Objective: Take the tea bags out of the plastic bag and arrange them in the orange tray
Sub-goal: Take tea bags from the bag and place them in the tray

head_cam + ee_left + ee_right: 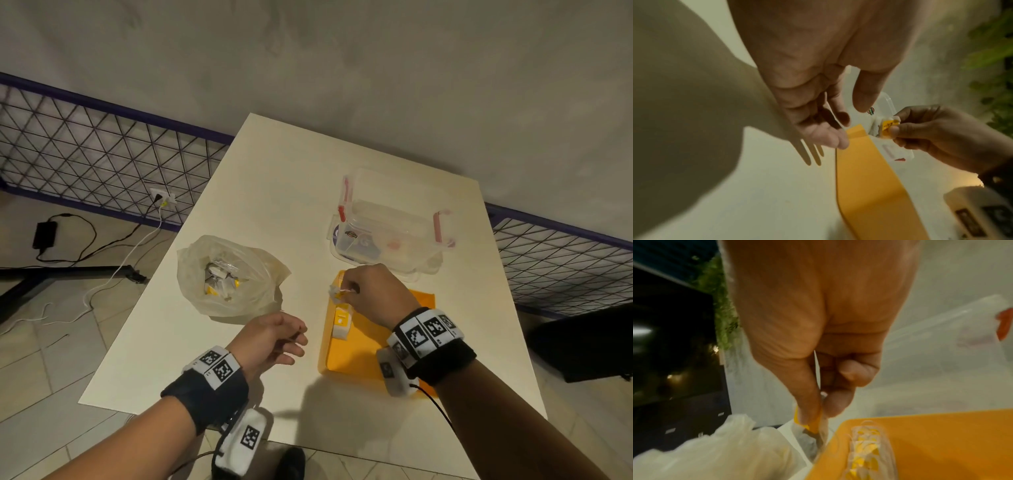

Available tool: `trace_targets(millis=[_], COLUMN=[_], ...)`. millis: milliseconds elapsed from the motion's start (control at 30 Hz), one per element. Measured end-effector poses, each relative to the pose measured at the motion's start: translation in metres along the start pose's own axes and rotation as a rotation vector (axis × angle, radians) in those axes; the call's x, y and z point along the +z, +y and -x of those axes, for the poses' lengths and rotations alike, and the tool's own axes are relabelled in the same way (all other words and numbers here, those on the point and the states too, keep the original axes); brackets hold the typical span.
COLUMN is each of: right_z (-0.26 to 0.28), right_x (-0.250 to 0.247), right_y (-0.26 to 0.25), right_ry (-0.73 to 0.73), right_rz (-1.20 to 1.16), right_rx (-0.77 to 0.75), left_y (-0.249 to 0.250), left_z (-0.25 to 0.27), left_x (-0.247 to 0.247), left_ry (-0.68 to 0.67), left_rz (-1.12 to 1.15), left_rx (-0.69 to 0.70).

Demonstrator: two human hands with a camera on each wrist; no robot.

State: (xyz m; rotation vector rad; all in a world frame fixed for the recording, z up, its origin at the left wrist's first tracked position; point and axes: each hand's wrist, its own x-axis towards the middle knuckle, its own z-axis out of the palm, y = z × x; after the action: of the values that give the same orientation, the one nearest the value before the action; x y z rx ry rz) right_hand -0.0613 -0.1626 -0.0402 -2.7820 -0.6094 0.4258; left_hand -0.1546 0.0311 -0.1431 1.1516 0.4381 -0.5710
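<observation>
Pinching one tea bag (337, 292) over the tray (363, 356)'s far left corner, the right hand (375, 294) adds to a short row (340, 322), the left hand (277, 337) hangs slack and empty, and the plastic bag (229, 274) looks far from emptied.

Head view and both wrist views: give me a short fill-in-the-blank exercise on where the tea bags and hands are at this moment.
1. The right hand pinches a ____ over the orange tray.
2. The left hand holds ____.
3. More tea bags remain inside the ____ on the table.
4. The clear box has ____ latches.

Missing words: tea bag; nothing; plastic bag; red
</observation>
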Motion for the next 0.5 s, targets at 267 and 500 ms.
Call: trace_targets(millis=[267, 500], right_z=[0.009, 0.030], right_x=[-0.008, -0.004], right_y=[0.010, 0.023], right_ry=[-0.042, -0.201], right_rz=[-0.088, -0.105], right_rx=[0.065, 0.066], left_y=[0.011, 0.052], left_z=[0.034, 0.080], left_x=[-0.022, -0.050], left_ry=[-0.078, 0.017], left_rz=[-0.218, -0.196], left_rx=[0.171, 0.386])
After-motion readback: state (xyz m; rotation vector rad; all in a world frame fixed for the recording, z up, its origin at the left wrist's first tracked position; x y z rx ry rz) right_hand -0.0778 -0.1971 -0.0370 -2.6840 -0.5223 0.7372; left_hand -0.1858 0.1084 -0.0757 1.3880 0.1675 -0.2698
